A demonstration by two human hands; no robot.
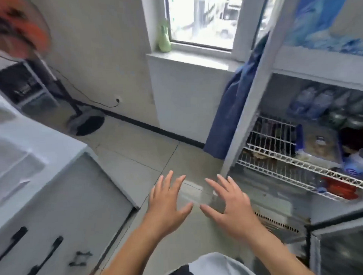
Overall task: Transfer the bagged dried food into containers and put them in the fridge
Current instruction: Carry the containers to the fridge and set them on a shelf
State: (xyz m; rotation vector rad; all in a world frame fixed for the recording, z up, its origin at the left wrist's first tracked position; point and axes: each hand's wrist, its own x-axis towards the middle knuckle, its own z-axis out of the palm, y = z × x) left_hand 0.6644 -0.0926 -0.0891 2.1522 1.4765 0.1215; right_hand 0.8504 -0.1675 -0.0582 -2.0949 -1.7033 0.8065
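A small home kitchen or utility room, seen from above and blurred by motion. Left of the outstretched fingers (179,183) stands a white cabinet (61,195) with black handles under a pale tabletop (16,147). Right of the fingers, an open fridge (312,145) shows white wire shelves (301,166) holding bottles and food packets. Beyond the fingers lie a grey tiled floor (135,151), a window (203,19) with a green vase (165,40) on its sill, and a standing fan (16,30).
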